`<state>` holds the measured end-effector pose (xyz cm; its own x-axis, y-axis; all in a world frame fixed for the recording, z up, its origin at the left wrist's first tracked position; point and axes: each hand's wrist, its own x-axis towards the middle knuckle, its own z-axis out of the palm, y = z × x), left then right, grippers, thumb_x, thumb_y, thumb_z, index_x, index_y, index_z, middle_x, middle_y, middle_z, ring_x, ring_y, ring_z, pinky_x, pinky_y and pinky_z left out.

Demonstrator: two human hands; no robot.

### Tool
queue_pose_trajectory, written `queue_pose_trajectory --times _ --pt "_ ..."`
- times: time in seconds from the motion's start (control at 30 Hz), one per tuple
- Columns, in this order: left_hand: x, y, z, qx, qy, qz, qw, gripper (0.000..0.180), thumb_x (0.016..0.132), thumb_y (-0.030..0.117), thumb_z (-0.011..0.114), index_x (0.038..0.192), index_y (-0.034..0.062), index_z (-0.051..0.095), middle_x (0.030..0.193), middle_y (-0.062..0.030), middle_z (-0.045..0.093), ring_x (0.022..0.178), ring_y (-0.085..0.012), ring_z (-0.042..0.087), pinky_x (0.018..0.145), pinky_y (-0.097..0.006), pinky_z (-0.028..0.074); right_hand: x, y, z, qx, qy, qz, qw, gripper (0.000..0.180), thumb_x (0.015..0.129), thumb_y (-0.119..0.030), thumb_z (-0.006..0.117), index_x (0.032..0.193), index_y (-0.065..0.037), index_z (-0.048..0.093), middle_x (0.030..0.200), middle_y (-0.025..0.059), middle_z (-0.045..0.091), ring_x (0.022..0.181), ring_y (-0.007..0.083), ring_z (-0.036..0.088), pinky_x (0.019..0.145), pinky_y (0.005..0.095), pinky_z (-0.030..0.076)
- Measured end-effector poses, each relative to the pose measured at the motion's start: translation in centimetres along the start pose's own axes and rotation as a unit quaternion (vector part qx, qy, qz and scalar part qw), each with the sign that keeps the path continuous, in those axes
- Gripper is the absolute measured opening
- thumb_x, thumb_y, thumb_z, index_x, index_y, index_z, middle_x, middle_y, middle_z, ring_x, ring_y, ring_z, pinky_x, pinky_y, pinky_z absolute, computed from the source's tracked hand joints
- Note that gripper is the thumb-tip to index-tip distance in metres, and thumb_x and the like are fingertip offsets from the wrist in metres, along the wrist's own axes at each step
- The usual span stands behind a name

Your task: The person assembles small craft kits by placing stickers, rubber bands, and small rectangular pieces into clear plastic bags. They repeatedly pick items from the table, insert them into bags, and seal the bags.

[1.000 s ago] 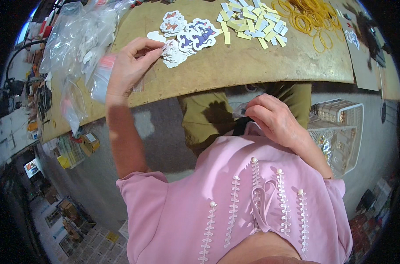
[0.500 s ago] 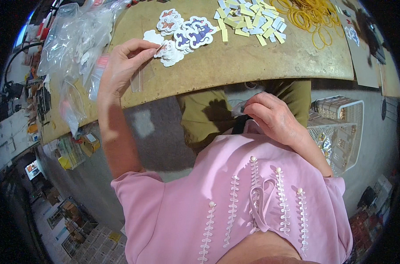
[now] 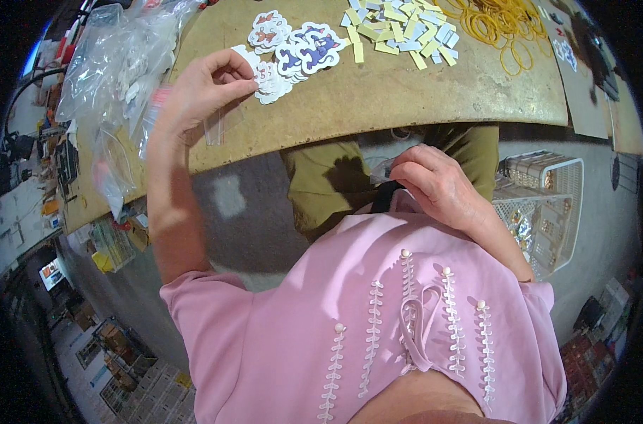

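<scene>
The left forearm [image 3: 177, 191] is lying farther left than before. Over the bench [image 3: 477, 92], the left grip [image 3: 203, 90] is meeting upper-centre cartoon cutouts [image 3: 270, 83], pinch unclear; the right grip [image 3: 438, 181], centre-right, is clutching clear plastic [image 3: 379, 169]. Light edge-pinching is probably working best.

Cutouts, flat, white-bordered, in loose overlapping piles, upper part of frame, left of centre. Purple pile [image 3: 311, 51]: rightmost, printed sides up. Brown pile [image 3: 270, 32]: topmost, printed sides up. Pale pile [image 3: 272, 83]: lowest, fanned, mostly white, faint reddish marks; details too small to read. Bag [image 3: 381, 168]: clear, thin, crumpled, near frame centre, partly hidden.
</scene>
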<state>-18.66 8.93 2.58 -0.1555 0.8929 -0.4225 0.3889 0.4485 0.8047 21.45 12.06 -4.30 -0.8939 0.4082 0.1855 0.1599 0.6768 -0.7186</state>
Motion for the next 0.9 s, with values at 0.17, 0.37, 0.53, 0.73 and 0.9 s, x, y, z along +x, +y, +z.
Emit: queue_pose_trajectory --times 0.17,0.37,0.53,0.73,0.9 --pt "-0.7 0.0 -0.1 -0.031 0.012 0.003 0.999 0.011 0.097 0.011 0.077 0.102 0.0023 0.074 0.088 0.0015 0.07 0.079 -0.0051 0.062 0.07 -0.022 0.05 0.0 0.0 0.0 0.007 0.004 -0.005 1.0 0.019 0.084 -0.001 0.073 0.102 -0.004 0.067 0.104 0.01 0.066 0.098 0.0329 0.067 0.084 0.0436 0.056" --pt "-2.7 1.8 3.5 0.319 0.193 0.146 0.916 0.016 0.1 0.015 0.073 0.105 0.0005 0.074 0.086 -0.0117 0.075 0.079 -0.0143 0.072 0.076 -0.033 0.056 -0.2 0.2 -0.2 0.003 0.004 0.006 1.0 0.02 0.083 0.0 0.072 0.102 -0.003 0.067 0.106 0.0103 0.066 0.098 0.0331 0.066 0.085 0.0434 0.056" --pt "-3.0 0.1 3.9 0.431 0.333 0.161 0.823 0.01 0.097 0.014 0.072 0.104 0.0073 0.076 0.091 -0.0126 0.077 0.083 -0.0233 0.076 0.076 -0.037 0.059 -0.1 0.0 -0.4 -0.012 0.033 -0.013 0.999 0.024 0.08 0.0 0.071 0.104 -0.002 0.067 0.108 0.0108 0.067 0.1 0.0331 0.067 0.086 0.0421 0.056" --pt "-3.3 -1.5 4.2 0.19 0.439 0.201 0.855 0.008 0.093 0.008 0.078 0.101 0.0073 0.077 0.095 -0.0072 0.079 0.081 -0.016 0.074 0.077 -0.03 0.058 0.2 -0.5 -0.7 -0.05 0.083 -0.047 0.994 0.026 0.078 -0.003 0.072 0.103 -0.001 0.068 0.112 0.0138 0.067 0.105 0.0341 0.068 0.09 0.0431 0.057" --pt "-8.1 1.6 13.3 -0.08 0.326 0.333 0.881 0.011 0.091 -0.002 0.079 0.099 0.0046 0.076 0.096 -0.0051 0.078 0.082 -0.0111 0.068 0.078 -0.025 0.054 0.9 -1.7 -1.2 -0.085 0.115 -0.093 0.985 0.03 0.08 -0.008 0.073 0.108 0.002 0.07 0.121 0.0172 0.066 0.114 0.0373 0.068 0.095 0.0452 0.058"
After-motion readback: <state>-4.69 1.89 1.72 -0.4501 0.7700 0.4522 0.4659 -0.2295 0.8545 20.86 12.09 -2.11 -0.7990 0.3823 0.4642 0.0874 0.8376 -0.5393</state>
